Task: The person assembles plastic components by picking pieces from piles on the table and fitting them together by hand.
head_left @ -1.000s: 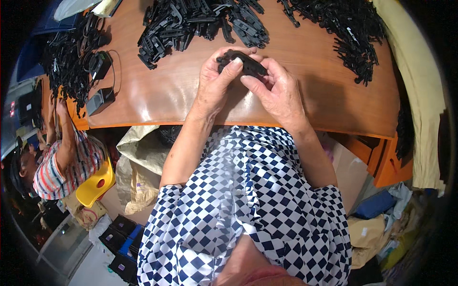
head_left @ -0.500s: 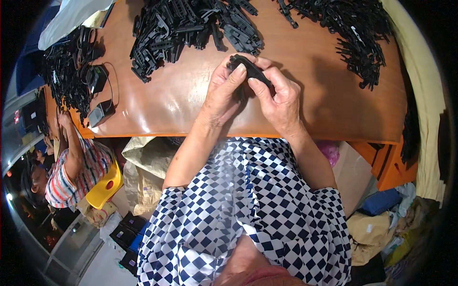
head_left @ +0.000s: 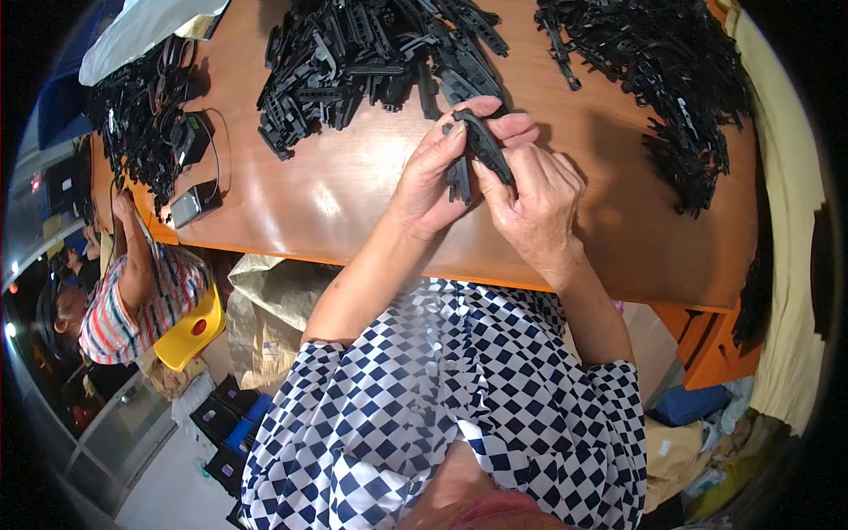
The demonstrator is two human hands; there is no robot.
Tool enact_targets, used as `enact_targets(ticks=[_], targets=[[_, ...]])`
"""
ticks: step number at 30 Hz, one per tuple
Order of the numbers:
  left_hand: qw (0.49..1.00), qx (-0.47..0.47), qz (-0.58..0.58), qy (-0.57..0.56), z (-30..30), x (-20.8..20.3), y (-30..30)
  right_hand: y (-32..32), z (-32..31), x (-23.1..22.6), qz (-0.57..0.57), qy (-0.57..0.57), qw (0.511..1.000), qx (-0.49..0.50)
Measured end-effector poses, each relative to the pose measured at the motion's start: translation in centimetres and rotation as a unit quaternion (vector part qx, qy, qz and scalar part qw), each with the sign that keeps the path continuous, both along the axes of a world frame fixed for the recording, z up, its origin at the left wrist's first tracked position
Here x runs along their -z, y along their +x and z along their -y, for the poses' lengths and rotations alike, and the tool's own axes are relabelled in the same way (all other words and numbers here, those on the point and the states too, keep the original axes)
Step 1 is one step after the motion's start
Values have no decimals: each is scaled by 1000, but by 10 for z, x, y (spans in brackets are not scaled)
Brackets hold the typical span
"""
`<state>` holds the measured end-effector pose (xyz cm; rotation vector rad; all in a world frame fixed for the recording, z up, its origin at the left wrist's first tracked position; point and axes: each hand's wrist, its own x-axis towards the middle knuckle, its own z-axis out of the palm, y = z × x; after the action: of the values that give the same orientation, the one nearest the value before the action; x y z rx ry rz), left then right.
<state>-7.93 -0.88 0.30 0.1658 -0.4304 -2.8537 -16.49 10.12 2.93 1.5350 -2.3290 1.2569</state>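
Both my hands meet over the near middle of the brown table [head_left: 353, 212]. Between the thumb and fingers of my left hand [head_left: 433, 168] is a black plastic part [head_left: 484, 146], long and slightly curved. A second narrow black piece hangs below it by the left palm; I cannot tell whether the two are joined. My right hand [head_left: 534, 199] pinches the lower right end of the curved part, its fingers curled. Just beyond my hands lies a large heap of long black plastic parts [head_left: 353, 66].
Another heap of thin black parts [head_left: 671, 88] covers the far right. At the left lie more black pieces [head_left: 137, 124] and black boxes with a cord [head_left: 196, 203]. A person in a striped shirt [head_left: 150, 291] sits at the left, by a yellow stool [head_left: 194, 329].
The curved black part has turned more upright in my hands, and a narrow piece now shows under it. My right hand has shifted slightly right and nearer. The view has tilted a little.
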Motion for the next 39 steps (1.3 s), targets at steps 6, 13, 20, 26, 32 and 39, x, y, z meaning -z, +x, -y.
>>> enact_targets(ticks=[6,13,20,26,32,39], targets=[[1000,-7,3,7,0,3,2,-2,-1,5,-68,23,997,0],[999,-12,-21,33,-1,5,15,9,1,2,-109,29,994,-14],[998,-65,-19,2,-4,8,32,26,4,1,-81,61,994,-37],[994,-90,0,-63,-1,5,48,36,13,6,-5,58,996,-65],[985,-140,70,-77,-13,13,76,53,12,19,60,84,988,-117],[847,-291,328,-300,7,28,170,50,4,9,205,251,905,-274]])
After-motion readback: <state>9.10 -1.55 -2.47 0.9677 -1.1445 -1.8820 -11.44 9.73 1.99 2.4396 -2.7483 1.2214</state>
